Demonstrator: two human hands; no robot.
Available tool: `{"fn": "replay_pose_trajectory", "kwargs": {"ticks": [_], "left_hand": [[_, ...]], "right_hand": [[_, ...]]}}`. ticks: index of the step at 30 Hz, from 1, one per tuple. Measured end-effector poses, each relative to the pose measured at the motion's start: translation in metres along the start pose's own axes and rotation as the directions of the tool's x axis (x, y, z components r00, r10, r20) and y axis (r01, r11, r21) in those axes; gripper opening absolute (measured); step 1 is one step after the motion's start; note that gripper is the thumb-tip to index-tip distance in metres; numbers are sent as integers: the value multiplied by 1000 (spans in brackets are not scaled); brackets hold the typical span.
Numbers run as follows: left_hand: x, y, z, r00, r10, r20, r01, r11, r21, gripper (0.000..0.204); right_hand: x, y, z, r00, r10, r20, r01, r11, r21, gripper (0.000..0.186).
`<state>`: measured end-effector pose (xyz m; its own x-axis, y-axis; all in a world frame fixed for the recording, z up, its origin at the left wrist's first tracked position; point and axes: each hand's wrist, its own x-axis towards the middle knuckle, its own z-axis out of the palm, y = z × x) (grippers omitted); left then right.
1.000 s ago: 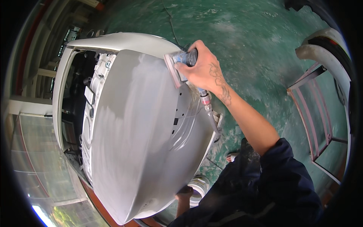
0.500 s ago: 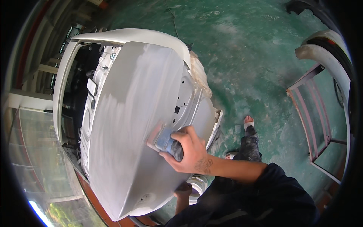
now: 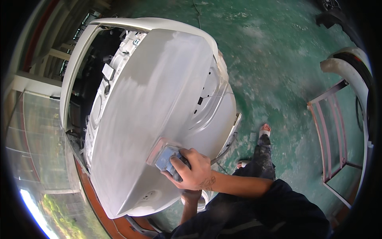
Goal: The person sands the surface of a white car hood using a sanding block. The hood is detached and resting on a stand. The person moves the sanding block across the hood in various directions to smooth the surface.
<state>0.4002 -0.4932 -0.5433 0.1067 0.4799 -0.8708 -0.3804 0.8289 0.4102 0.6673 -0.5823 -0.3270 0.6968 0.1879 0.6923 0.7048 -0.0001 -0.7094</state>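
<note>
My right hand [image 3: 192,169] is closed around a blue and black sander [image 3: 167,158] whose flat pinkish pad lies on the panel. The pad sits beside the crease of a large grey panel [image 3: 135,103], which is dull and streaked with pale scuff marks. This panel is part of a white car body [image 3: 159,24]. Just below my right wrist is my left hand [image 3: 191,194], close to the panel's near edge. Its fingers are mostly hidden behind the right hand, so what it touches cannot be made out.
A white bucket [image 3: 205,198] stands behind my left hand, partly covered. To the right, a metal stand [image 3: 332,131] is beside a curved white bumper-like part [image 3: 338,65]. Green floor [image 3: 262,51] stretches across the right side. Glazed panels [image 3: 39,139] are at the left.
The sander has moved along the panel toward its near end, with my right hand still around it. My left hand now sits closer under the right one. The whole view has shifted slightly.
</note>
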Motion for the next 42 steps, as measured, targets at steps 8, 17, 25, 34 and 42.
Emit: {"fn": "replay_pose_trajectory", "kwargs": {"ticks": [8, 17, 25, 34, 42], "left_hand": [[11, -1, -18, 995, 42, 85, -42, 999, -4, 29], [26, -8, -18, 841, 42, 539, -170, 967, 189, 53], [45, 11, -68, 906, -26, 423, 99, 984, -151, 47], [-25, 6, -62, 960, 9, 281, 49, 979, -197, 110], [-73, 0, -84, 925, 268, 270, -279, 960, 1, 96]], "right_hand": [[115, 55, -40, 963, 247, -108, -257, 962, -96, 50], [38, -36, -18, 950, -172, 259, 220, 960, -172, 47], [141, 53, -57, 958, 270, 95, -255, 956, -145, 47], [-10, -21, -11, 967, 161, 200, -175, 983, 54, 69], [56, 0, -26, 997, 12, 73, -11, 1000, -9, 60]]}}
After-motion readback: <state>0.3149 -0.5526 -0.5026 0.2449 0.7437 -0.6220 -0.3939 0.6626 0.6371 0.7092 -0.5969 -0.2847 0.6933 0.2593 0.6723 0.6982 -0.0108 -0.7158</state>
